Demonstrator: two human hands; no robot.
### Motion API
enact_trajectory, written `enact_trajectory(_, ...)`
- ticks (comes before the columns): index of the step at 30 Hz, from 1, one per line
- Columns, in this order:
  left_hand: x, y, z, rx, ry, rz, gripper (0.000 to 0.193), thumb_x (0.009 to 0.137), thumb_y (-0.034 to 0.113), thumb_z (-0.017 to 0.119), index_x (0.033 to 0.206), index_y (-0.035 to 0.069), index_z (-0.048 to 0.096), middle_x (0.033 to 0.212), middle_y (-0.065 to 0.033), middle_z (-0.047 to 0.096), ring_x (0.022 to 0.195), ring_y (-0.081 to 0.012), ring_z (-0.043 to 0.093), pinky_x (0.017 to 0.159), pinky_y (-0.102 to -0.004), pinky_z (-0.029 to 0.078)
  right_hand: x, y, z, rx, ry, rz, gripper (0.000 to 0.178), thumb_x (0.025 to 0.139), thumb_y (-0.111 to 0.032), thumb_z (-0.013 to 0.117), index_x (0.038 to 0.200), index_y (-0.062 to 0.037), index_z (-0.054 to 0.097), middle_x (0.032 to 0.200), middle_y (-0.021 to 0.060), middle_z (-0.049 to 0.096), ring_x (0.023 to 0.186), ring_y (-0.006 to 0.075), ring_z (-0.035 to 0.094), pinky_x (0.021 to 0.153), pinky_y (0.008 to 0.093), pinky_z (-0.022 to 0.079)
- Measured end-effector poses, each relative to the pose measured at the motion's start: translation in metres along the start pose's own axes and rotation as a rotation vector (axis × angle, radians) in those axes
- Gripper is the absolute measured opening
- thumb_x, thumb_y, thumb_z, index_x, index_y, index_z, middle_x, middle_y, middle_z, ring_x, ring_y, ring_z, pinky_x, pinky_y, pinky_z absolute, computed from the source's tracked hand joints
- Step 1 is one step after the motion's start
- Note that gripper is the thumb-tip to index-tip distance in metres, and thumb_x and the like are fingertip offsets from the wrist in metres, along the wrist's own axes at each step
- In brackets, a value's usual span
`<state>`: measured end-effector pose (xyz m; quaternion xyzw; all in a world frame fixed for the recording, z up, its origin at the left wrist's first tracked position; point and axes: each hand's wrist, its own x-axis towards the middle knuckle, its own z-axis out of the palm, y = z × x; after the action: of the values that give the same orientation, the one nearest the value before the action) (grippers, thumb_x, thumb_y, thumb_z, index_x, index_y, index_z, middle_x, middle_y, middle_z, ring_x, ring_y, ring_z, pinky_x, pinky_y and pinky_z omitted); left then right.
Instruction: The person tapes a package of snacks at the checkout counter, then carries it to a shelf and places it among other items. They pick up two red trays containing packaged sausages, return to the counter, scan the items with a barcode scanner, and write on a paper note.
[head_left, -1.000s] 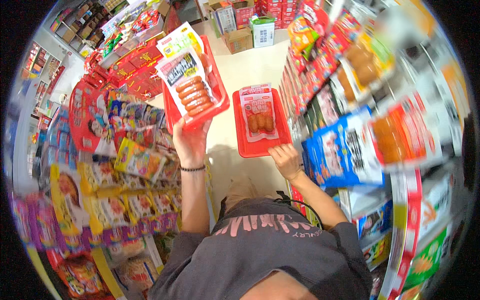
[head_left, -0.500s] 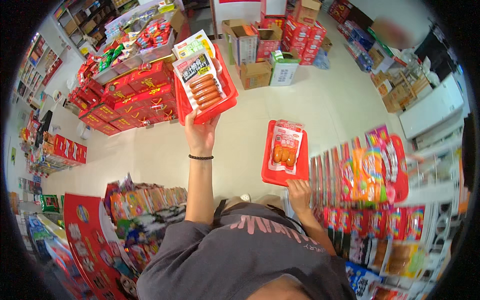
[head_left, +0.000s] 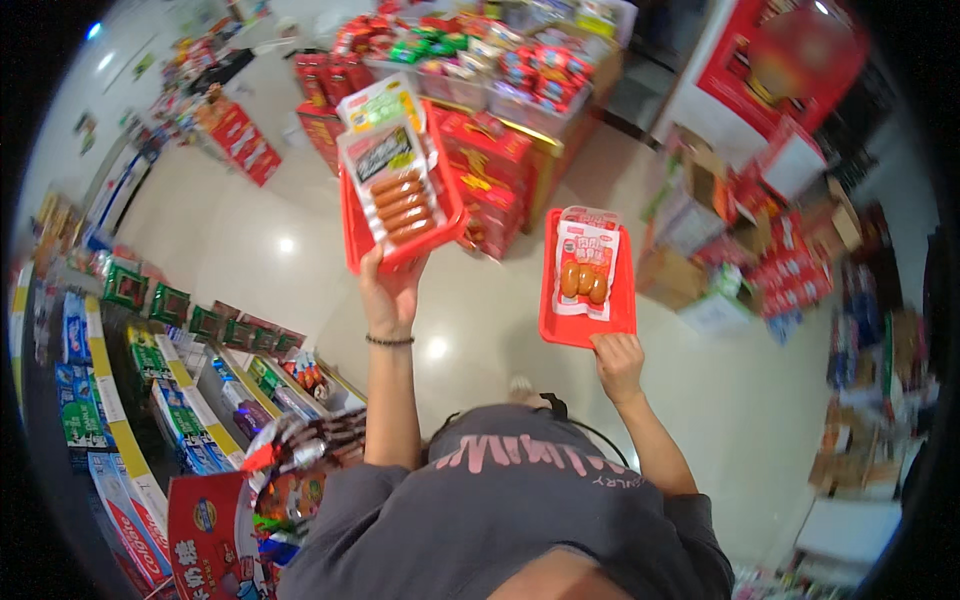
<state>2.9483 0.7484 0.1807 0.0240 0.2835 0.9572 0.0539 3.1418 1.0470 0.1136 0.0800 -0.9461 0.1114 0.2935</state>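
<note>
My left hand (head_left: 390, 300) grips the near edge of a red plastic tray (head_left: 449, 222), raised in front of me to the left. On that tray lies a clear-fronted pack of several brown sausages (head_left: 402, 206) with a black label. Behind it is a second pack with a yellow-green label (head_left: 385, 104). My right hand (head_left: 619, 366) is closed on the lower edge of a similar red tray (head_left: 626, 300), held lower and to the right. A white and pink pack with short, plump sausages (head_left: 584, 283) lies there, overlapping another pack (head_left: 591, 215).
Far ahead, wrapped sweets (head_left: 548, 75) fill bins beside stacked red gift boxes (head_left: 492, 150). Open cardboard boxes (head_left: 680, 275) crowd the far right. To the left, shelves (head_left: 112, 400) of packaged goods curve close by, near a red display stand (head_left: 210, 520). Pale tiled floor (head_left: 300, 215) lies between.
My view has swung left: the sweets display and cardboard boxes now sit further right, and left-hand shelves have come into sight. Both trays stay in my hands with their packs.
</note>
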Motion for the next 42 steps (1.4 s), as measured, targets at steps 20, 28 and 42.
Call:
enact_trajectory(20, 0.229, 0.244, -0.201, 0.012, 0.444, 0.556, 0.063, 0.082, 0.021, 0.058, 0.136, 0.0, 0.032, 0.134, -0.0163, 0.043, 0.123, -0.0309, 0.044, 0.103, -0.051, 0.037, 0.509, -0.112, 0.35, 0.332, 0.017, -0.625, 0.018, 0.069, -0.007, 0.058, 0.087, -0.0061, 0.062, 0.078, 0.0042, 0.061, 0.073, 0.0199, 0.058, 0.065, 0.033, 0.044)
enact_trajectory(28, 0.359, 0.323, -0.276, -0.113, 0.423, 0.521, 0.068, 0.08, 0.02, 0.06, 0.137, -0.001, 0.03, 0.137, -0.0141, 0.04, 0.127, -0.0295, 0.038, 0.107, -0.0526, 0.03, 0.632, -0.173, 0.48, 0.382, 0.009, -0.643, 0.017, 0.068, -0.008, 0.06, 0.084, -0.0062, 0.062, 0.079, 0.0038, 0.062, 0.071, 0.019, 0.059, 0.063, 0.0329, 0.044)
enact_trajectory(42, 0.626, 0.485, -0.393, -0.005, 0.47, 0.467, 0.074, 0.075, 0.019, 0.064, 0.14, 0.007, 0.029, 0.139, -0.0123, 0.038, 0.128, -0.0304, 0.037, 0.104, -0.0547, 0.033, 0.921, -0.26, 0.735, 0.416, -0.086, -0.659, 0.02, 0.069, -0.013, 0.057, 0.088, -0.0077, 0.062, 0.079, 0.0028, 0.06, 0.074, 0.0181, 0.057, 0.066, 0.0335, 0.044)
